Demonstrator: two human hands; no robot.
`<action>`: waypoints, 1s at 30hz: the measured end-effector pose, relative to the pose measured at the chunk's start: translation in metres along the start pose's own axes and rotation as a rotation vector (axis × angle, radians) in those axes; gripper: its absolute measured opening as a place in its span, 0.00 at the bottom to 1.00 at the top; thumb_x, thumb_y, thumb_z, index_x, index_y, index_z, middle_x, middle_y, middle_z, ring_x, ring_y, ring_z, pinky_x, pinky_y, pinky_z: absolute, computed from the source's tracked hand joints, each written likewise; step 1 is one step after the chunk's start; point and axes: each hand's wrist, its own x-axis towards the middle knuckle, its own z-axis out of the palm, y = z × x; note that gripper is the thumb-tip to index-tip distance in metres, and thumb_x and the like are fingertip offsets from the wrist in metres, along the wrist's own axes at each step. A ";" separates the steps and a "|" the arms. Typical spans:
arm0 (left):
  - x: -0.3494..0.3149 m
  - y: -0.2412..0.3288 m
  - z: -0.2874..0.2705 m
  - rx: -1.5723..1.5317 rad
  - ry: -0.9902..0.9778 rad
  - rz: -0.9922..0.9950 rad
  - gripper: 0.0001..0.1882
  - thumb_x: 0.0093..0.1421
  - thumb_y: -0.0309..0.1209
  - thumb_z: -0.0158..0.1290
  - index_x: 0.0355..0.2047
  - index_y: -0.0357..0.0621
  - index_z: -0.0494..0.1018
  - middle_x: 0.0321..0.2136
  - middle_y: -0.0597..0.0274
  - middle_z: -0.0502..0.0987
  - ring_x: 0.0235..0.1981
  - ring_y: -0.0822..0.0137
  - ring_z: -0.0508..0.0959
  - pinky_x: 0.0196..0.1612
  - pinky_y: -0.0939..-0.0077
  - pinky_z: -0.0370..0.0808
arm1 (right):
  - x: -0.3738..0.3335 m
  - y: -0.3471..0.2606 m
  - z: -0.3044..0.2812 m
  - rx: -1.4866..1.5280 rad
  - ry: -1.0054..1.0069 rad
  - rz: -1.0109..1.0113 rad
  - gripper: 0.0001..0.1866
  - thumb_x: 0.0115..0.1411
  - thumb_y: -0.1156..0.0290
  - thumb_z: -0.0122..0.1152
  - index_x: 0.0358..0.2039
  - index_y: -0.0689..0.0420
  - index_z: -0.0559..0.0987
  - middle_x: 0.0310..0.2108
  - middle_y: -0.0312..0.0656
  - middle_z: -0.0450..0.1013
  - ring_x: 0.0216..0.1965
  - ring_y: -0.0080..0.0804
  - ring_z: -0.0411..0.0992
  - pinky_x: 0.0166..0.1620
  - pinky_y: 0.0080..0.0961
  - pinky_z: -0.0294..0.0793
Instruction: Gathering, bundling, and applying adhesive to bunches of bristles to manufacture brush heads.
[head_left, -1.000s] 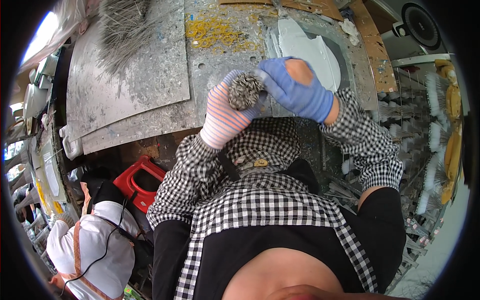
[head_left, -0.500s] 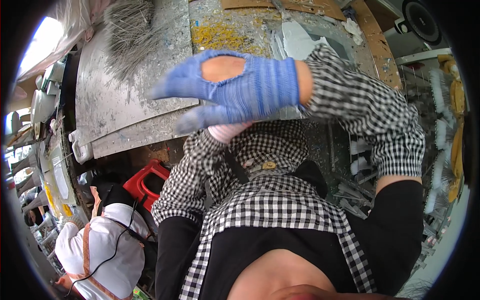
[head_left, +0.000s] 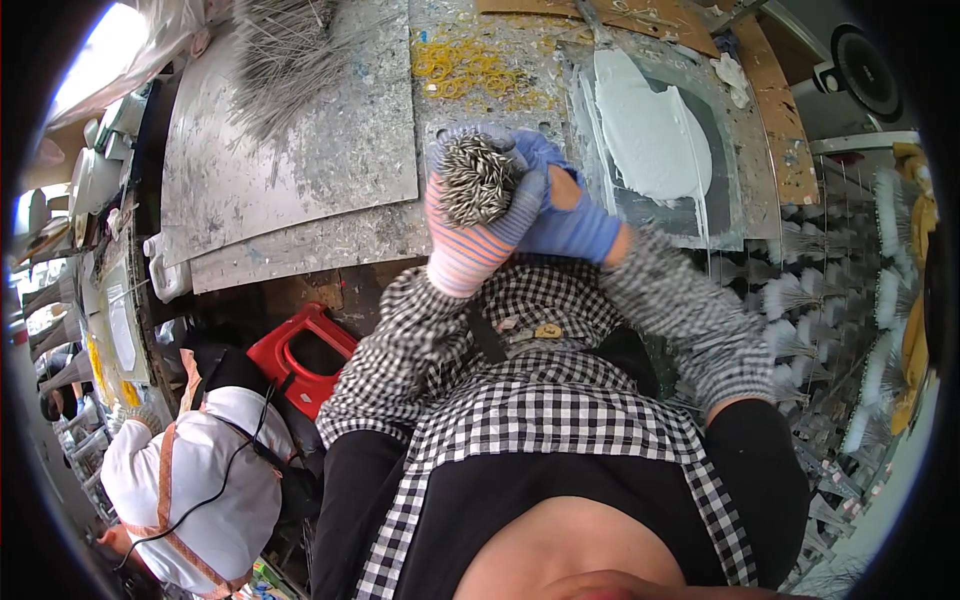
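Observation:
A tight round bundle of thin grey metal wires (head_left: 478, 180) points its many ends up toward me, above the front edge of the bench. My left hand (head_left: 470, 240), in a pink and blue striped glove, is closed around it from the near side. Against the bundle's right side lies my right hand (head_left: 570, 215), in a blue glove with a hole over the back of the hand. Its fingers curl in behind the bundle and are partly hidden. The bundle's lower length is out of sight.
Loose grey wires (head_left: 285, 70) lie on a metal sheet (head_left: 290, 180) at the far left. Yellow rubber bands (head_left: 465, 70) are scattered behind my hands. White paste (head_left: 655, 130) covers a glass plate at right. A red stool (head_left: 310, 355) and a co-worker (head_left: 195, 490) are at lower left.
My right hand has swung down and right from in front of my left hand to the bundle's side. The bundle and left hand, mostly covered before, now show.

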 end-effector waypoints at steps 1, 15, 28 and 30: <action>-0.004 -0.029 -0.004 0.091 0.068 0.068 0.22 0.54 0.19 0.65 0.48 0.38 0.70 0.35 0.64 0.79 0.35 0.75 0.79 0.41 0.79 0.77 | -0.005 0.027 0.018 0.011 -0.011 -0.004 0.54 0.39 0.50 0.78 0.66 0.54 0.63 0.59 0.46 0.67 0.63 0.47 0.63 0.68 0.48 0.58; -0.033 0.019 0.004 -0.328 0.025 -0.287 0.14 0.62 0.25 0.53 0.48 0.37 0.70 0.41 0.54 0.74 0.48 0.63 0.76 0.54 0.67 0.73 | -0.047 -0.021 0.043 -0.016 0.200 -0.020 0.58 0.50 0.55 0.76 0.72 0.59 0.49 0.60 0.49 0.68 0.54 0.44 0.75 0.58 0.41 0.74; -0.133 -0.021 -0.087 0.217 0.410 0.195 0.35 0.64 0.44 0.55 0.66 0.38 0.60 0.61 0.50 0.67 0.59 0.56 0.72 0.63 0.56 0.68 | -0.116 -0.072 0.038 0.872 0.121 0.625 0.18 0.61 0.69 0.68 0.48 0.67 0.79 0.38 0.48 0.81 0.34 0.31 0.81 0.37 0.26 0.85; -0.133 -0.024 -0.077 0.085 0.413 0.260 0.30 0.64 0.39 0.54 0.63 0.37 0.63 0.58 0.53 0.69 0.57 0.58 0.72 0.62 0.59 0.69 | -0.124 -0.063 0.041 1.205 0.279 0.626 0.18 0.61 0.71 0.68 0.47 0.68 0.79 0.38 0.48 0.81 0.33 0.30 0.81 0.33 0.24 0.84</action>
